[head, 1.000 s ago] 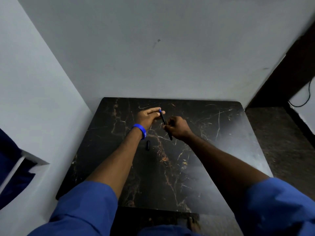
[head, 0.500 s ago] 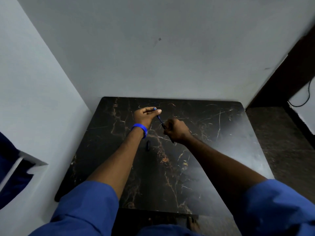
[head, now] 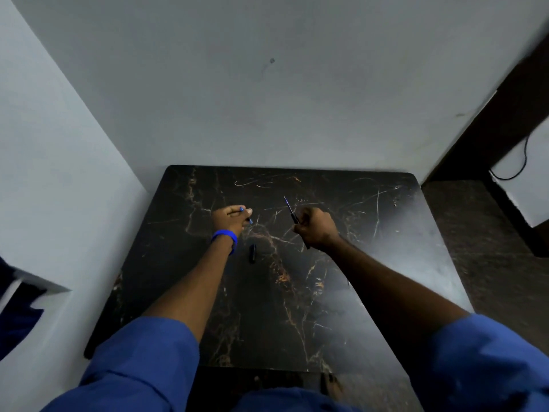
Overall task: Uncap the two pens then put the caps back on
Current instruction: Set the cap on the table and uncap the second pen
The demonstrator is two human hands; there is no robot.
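My right hand (head: 315, 228) is closed around a thin dark pen (head: 291, 213); its bare tip points up and away from me. My left hand (head: 230, 218), with a blue band on the wrist, pinches a small blue-tipped cap (head: 247, 219) between thumb and fingers. The two hands are apart over the far half of the black marble table (head: 371, 263). A short black piece (head: 252, 253) lies flat on the table just right of my left wrist; I cannot tell whether it is a cap or a pen.
Pale walls close off the table at its far and left edges. A dark wooden frame and dark floor (head: 490, 233) lie to the right. A blue cloth (head: 15, 316) hangs at the far left.
The hands were together on one pen. They have pulled apart: the left hand moved left with the cap, the right hand moved right with the uncapped pen.
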